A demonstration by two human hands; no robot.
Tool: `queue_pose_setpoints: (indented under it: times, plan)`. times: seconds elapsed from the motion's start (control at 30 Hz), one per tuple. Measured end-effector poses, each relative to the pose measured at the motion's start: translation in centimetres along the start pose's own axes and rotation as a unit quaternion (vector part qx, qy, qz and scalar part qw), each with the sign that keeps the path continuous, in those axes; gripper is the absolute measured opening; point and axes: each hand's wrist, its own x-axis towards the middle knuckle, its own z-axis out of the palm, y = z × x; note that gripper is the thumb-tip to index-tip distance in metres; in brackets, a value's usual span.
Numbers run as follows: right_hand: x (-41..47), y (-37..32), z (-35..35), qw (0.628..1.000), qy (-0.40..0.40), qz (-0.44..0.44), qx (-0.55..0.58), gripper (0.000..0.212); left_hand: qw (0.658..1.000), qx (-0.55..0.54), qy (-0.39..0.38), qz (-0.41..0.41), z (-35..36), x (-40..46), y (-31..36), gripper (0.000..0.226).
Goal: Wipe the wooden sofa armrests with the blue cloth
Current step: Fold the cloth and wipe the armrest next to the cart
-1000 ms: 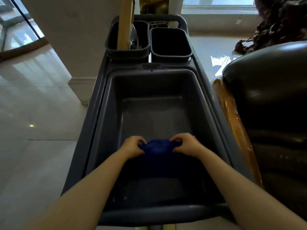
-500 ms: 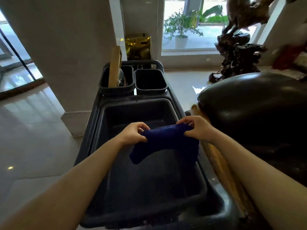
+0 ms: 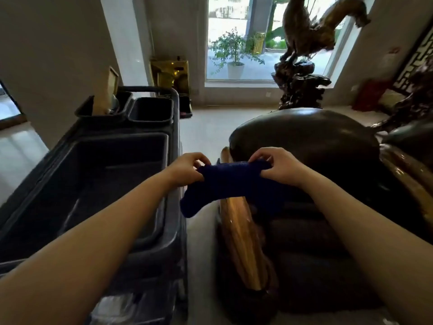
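I hold the dark blue cloth stretched between both hands, its lower part hanging down. My left hand grips its left end and my right hand grips its right end. The cloth hangs in the air just above the far end of the glossy wooden armrest, which runs toward me along the left side of the dark sofa. A second wooden armrest shows at the right edge.
A dark grey cleaning cart with a deep tub and two small bins stands to the left, close to the armrest. A carved wooden sculpture and a window lie beyond the sofa. Pale tiled floor runs between cart and sofa.
Both hands lifted the blue cloth out of the cart's tub and carried it to the right, over the sofa's wooden armrest. My view turned right toward the sofa.
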Motion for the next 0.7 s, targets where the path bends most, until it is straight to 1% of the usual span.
queue_pose_setpoints:
  times: [0.13,0.27,0.4,0.53,0.7]
  plan:
    - [-3.9,6.8,0.3,0.999,-0.011,0.032,0.018,0.039,1.000,0.004,-0.011,-0.019,8.1,0.4,0.5,0.034]
    - [-6.3,13.1,3.4,0.996,-0.042,0.068,0.029,0.037,0.997,0.054,-0.018,-0.046,15.3,1.4,-1.8,0.034]
    - [-6.9,20.0,8.6,0.992,-0.063,0.103,0.044,0.045,0.994,0.083,-0.019,-0.064,21.8,3.5,-7.0,0.034]
    - [-6.1,26.6,14.9,0.990,-0.077,0.111,0.049,0.051,0.993,0.088,-0.011,-0.083,27.3,5.6,-13.9,0.037]
    - [-3.9,31.7,20.3,0.989,-0.098,0.106,0.042,0.051,0.990,0.077,-0.008,-0.114,31.1,8.6,-19.8,0.034]
